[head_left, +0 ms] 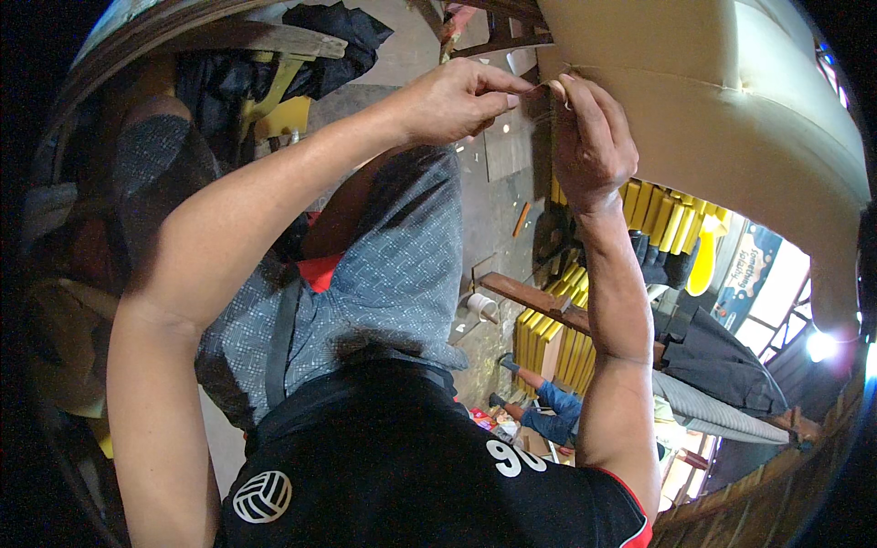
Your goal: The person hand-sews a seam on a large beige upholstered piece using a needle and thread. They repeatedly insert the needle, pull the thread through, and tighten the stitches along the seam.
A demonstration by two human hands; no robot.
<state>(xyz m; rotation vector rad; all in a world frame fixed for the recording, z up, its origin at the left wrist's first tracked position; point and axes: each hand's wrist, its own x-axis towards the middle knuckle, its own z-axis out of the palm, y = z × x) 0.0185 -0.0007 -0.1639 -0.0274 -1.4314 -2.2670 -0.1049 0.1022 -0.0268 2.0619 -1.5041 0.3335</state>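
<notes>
My left hand (461, 102) reaches in from the left, thumb and forefinger pinched together. Facing it, my right hand (594, 137) is raised with its fingertips closed in a pinch as well. Between the two sets of fingertips there seems to be something thin and dark, too small to make out. Just above and beside my right hand is a large cream upholstered piece (676, 100), with a seam and a puckered corner on its surface. My right fingertips are close to its lower edge; whether they touch it I cannot tell.
Yellow slabs (662, 215) are stacked beyond my right forearm, near a brown wooden plank (534, 300). A white cup (481, 306) lies on the floor. Another person's legs in blue shorts (555, 416) show lower right. Black cloth (338, 46) hangs by a curved wooden piece (265, 38) upper left.
</notes>
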